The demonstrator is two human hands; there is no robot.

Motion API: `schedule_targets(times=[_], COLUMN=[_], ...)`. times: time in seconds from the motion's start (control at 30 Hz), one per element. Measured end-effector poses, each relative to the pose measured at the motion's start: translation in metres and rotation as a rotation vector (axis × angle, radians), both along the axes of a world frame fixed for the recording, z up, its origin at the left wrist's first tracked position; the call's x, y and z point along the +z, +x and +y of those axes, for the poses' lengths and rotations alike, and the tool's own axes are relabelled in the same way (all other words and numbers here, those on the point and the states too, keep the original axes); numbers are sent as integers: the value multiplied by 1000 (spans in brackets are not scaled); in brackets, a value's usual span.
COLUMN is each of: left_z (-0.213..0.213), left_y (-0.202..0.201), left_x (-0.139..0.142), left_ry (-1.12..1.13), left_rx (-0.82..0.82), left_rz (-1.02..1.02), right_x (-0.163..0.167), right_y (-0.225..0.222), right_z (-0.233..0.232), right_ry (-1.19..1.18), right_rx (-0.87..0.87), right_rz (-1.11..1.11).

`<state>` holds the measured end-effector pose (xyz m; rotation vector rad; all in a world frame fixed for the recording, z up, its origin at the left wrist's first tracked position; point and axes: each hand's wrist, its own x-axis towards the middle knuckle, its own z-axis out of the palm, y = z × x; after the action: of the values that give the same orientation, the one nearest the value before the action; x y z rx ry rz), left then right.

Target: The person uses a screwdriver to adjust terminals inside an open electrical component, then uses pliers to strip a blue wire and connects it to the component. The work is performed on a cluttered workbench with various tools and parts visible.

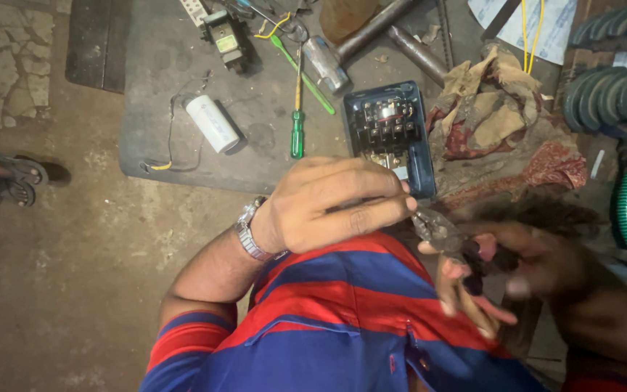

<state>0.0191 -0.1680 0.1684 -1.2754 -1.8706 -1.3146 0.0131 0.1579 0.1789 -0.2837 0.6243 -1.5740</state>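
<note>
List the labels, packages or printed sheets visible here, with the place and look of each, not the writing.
White cylinder: printed side, on the grey mat left of the green screwdriver.
Small pale label: on a dark boxy part, mat's top edge.
White printed sheet: top right, under yellow wires.
Left hand and right hand hold pliers.

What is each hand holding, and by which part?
The right hand holds pliers by the handles. The left hand pinches something thin by the pliers' tip; what it is cannot be told.
</note>
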Motion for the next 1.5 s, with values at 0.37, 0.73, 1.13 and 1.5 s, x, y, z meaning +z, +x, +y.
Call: schedule_targets(times=[0.37, 0.73, 1.13, 1.5], left_z=[2, 14, 21, 22], left_y=[7, 19, 20, 20], left_x=[-6, 0, -4, -2], left_ry=[136, 235, 334, 312], left_rx=[300, 318, 269, 238], left_rz=[-46, -222, -262, -303], right_x=[16, 55, 59, 46], right_y=[-1, 10, 13, 14], right_z=[4, -2, -17, -21], right_ry=[311, 930, 986, 888], right_rx=[-123, -451, -382, -651], right_rz=[1558, 2470, 2542, 2060])
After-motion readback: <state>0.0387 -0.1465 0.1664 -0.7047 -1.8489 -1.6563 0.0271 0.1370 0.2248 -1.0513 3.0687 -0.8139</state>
